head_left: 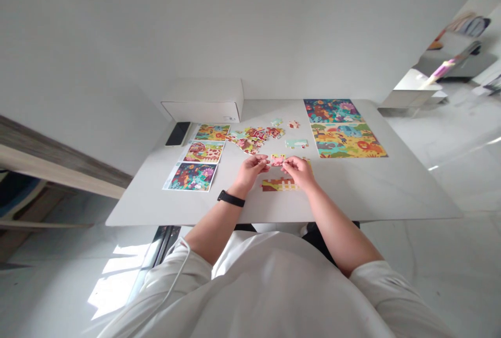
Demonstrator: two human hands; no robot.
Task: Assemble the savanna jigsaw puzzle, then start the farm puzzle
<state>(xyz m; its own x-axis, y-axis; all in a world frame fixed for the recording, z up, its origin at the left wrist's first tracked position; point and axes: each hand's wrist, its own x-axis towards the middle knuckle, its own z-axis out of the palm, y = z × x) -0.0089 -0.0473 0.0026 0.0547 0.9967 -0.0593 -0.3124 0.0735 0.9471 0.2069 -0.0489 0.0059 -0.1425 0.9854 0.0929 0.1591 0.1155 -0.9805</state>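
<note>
Over the front of the table my right hand (299, 168) pinches the right edge of a pink jigsaw piece (277, 160). My left hand (250, 169), with a black band on its wrist, is just left of that piece. Its fingers are drawn together, and whether anything is between them is hidden. Below the hands lies a joined strip of puzzle pieces (278, 185) with a white fence; the right hand partly covers its right end. Beyond the hands are a pile of loose puzzle pieces (250, 140) and a pale green joined section (296, 143).
Three picture sheets (203, 152) lie at the left, beside a black phone (178, 134). A white box (201, 103) stands at the back against the wall. Two finished-looking animal pictures (348, 140) lie at the right. Two single pieces (294, 124) rest near the back.
</note>
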